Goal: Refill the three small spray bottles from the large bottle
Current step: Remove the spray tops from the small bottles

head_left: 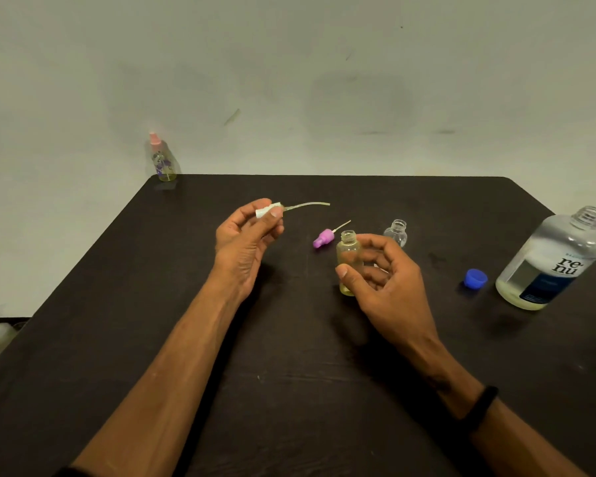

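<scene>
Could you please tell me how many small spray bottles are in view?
3: a pink-capped bottle at the table's far-left corner, an uncapped yellowish bottle in the right hand, and an uncapped clear bottle just behind it.

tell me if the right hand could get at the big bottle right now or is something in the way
Probably not at once: the right hand is gripping a small open bottle and would need to set it down. The path to the large bottle looks free apart from the blue cap beside it.

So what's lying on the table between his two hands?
A purple spray cap with its tube, between the left hand and right hand, in the head view.
</scene>
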### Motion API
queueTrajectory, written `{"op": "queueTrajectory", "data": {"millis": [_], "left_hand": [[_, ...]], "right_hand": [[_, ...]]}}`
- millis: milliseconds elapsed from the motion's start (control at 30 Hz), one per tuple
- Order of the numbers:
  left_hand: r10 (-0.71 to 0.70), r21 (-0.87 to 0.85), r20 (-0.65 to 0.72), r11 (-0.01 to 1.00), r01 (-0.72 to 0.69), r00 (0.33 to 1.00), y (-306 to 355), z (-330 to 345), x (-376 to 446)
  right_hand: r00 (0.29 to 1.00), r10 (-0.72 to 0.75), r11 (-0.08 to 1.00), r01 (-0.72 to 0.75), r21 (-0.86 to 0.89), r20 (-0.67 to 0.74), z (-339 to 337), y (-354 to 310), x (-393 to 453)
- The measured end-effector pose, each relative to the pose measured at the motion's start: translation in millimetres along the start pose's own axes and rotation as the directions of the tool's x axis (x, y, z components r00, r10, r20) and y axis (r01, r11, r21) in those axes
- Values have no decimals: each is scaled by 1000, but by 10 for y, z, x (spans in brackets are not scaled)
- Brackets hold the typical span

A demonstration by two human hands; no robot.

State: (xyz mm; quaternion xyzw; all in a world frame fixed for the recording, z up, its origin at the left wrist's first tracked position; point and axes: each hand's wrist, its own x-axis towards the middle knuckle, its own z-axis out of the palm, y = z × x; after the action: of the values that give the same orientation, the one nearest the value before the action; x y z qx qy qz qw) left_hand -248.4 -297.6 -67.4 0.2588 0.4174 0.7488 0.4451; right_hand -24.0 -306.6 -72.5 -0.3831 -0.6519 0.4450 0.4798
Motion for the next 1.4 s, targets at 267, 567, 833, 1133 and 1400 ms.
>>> {"op": "queueTrajectory", "data": {"millis": [267,567,833,1133,1400], "left_hand": [[377,765,-57,612,-202,924,-307,78,120],[367,937,30,314,-154,930,-450,322,317],[391,948,88,251,-198,916,-519,324,375],[407,881,18,425,-207,913,-478,291,330],[508,717,-167,651,-250,845,-387,192,261]], "right_hand": [[996,-24,995,15,-102,-83,29,58,48],[986,21,985,-49,-166,-168,94,102,135],[983,17,985,-48,-168,-182,114,112,149],[978,64,981,-98,-167,-198,73,52,44],[935,-35,975,-45,-217,-353,212,-116,-384]]}}
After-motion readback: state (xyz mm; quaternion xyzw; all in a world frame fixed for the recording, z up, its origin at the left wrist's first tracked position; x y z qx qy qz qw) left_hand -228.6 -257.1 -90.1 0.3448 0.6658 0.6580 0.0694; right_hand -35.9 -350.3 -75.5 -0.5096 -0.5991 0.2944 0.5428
